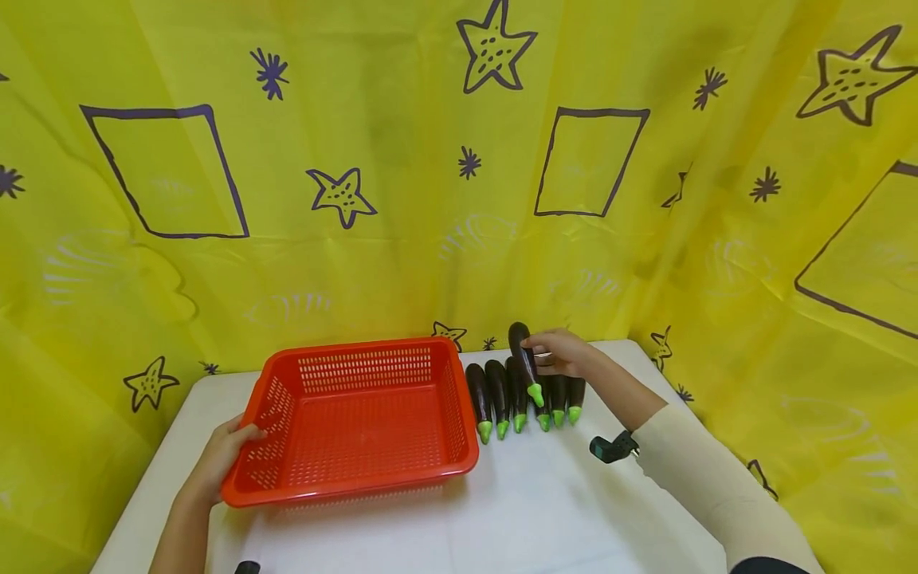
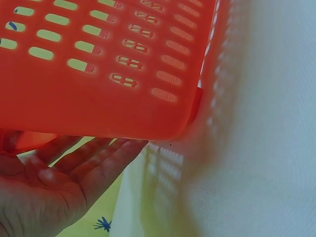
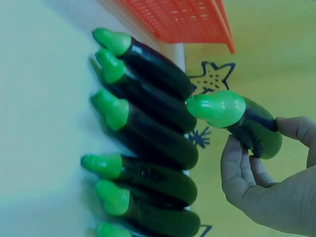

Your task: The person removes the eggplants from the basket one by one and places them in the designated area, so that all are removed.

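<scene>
My right hand [image 1: 562,352] pinches an eggplant [image 1: 524,359] between thumb and fingers, holding it above a row of others. Dark purple with a bright green cap, this eggplant [image 3: 256,128] hangs with the cap pointing toward the row in the right wrist view. Several more eggplants [image 1: 496,391] lie side by side on the table, caps toward me. On the left, my left hand [image 1: 218,458] grips the side rim of a red plastic basket [image 1: 358,483], thumb over the rim. In the left wrist view, the fingers [image 2: 106,165] lie against the basket's outer side. No eggplant is visible inside it.
The white table [image 1: 516,510] ends at a yellow curtain [image 1: 402,279] printed with starfish and frames, which hangs behind and along both sides. A small dark device [image 1: 613,448] is on the right wrist. The basket's right wall stands close beside the leftmost eggplant.
</scene>
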`<state>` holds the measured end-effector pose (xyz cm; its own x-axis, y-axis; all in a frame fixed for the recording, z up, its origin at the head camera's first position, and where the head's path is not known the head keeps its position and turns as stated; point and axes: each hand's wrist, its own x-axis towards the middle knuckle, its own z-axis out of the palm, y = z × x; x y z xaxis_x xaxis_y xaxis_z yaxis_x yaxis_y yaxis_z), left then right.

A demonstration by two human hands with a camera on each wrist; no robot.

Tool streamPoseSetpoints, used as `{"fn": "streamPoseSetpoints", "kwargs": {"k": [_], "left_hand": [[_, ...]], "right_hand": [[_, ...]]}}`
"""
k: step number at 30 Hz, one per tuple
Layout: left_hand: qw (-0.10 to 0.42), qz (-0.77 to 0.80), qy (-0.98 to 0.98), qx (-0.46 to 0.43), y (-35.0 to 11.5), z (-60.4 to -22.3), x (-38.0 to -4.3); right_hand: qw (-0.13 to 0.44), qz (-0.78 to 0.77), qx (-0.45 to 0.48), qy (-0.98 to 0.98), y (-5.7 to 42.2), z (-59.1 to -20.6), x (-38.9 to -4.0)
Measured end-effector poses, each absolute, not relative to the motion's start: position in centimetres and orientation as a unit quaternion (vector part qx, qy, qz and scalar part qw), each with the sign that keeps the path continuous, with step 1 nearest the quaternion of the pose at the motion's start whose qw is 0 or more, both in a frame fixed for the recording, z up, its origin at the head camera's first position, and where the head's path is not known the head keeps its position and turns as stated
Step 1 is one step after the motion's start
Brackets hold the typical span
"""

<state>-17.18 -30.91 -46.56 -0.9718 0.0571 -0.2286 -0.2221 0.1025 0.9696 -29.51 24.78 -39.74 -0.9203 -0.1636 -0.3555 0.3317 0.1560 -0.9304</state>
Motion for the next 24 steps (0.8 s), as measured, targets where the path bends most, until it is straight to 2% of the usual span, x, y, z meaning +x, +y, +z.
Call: {"fn": "streamPoseSetpoints", "kwargs": {"k": [24], "left_hand": [[0.091,0.668,0.737,-0.040,-31.0,-46.9,-17.1]], "right_hand": [[0.157,-0.659,0.141,0.722,33.6,-41.4,-28.1]]}}
